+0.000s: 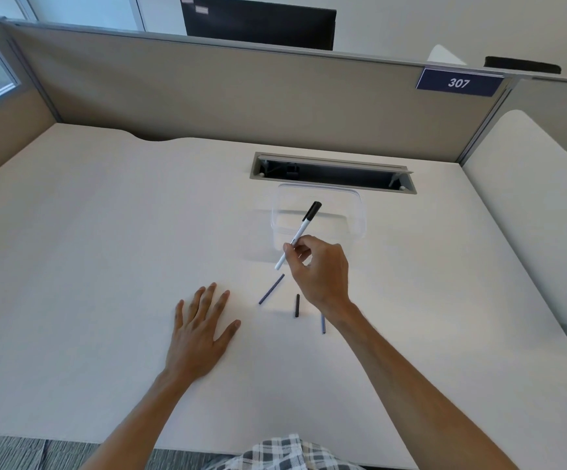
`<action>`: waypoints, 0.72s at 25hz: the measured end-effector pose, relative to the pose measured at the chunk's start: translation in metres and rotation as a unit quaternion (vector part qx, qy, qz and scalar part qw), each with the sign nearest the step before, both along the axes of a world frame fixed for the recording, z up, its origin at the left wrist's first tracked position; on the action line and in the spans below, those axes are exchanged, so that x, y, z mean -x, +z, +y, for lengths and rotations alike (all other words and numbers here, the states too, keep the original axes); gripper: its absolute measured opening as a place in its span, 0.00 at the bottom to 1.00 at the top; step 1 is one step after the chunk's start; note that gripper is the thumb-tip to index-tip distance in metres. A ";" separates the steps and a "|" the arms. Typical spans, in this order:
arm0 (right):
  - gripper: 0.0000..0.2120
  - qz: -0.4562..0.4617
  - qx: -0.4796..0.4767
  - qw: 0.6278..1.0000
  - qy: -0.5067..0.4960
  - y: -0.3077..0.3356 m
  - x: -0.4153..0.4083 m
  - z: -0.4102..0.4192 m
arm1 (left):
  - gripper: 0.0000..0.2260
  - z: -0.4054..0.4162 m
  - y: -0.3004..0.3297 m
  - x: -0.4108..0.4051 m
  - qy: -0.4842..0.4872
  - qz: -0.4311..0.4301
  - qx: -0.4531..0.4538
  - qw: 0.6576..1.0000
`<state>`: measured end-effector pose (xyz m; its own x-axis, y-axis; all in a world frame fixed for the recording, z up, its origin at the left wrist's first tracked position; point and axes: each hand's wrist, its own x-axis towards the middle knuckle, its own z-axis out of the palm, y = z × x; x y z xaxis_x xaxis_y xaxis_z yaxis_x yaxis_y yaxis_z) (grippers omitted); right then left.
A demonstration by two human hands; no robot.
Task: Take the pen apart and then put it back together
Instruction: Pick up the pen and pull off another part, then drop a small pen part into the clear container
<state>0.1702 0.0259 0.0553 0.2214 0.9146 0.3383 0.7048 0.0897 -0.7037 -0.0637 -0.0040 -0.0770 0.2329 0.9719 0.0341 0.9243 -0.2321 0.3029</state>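
My right hand [321, 271] pinches a white pen [301, 228] with a black cap, held tilted above the desk with the cap pointing up and away. On the desk below it lie three thin dark sticks: one slanted [271, 289], one short and upright [297, 305], and one [323, 323] partly hidden by my right wrist. My left hand [200, 329] lies flat on the desk, palm down, fingers spread, holding nothing, to the left of the sticks.
A clear plastic container [353, 212] stands just beyond the pen. Behind it is an open cable slot [333, 173] in the white desk [106, 249]. Beige partition walls [207, 96] close the back and left; a second desk [529, 184] adjoins on the right.
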 end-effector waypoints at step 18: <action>0.10 0.069 0.173 0.975 0.122 -0.002 -0.002 -0.040 | 0.18 -0.006 0.091 -0.037 0.039 -0.170 -0.227 0.958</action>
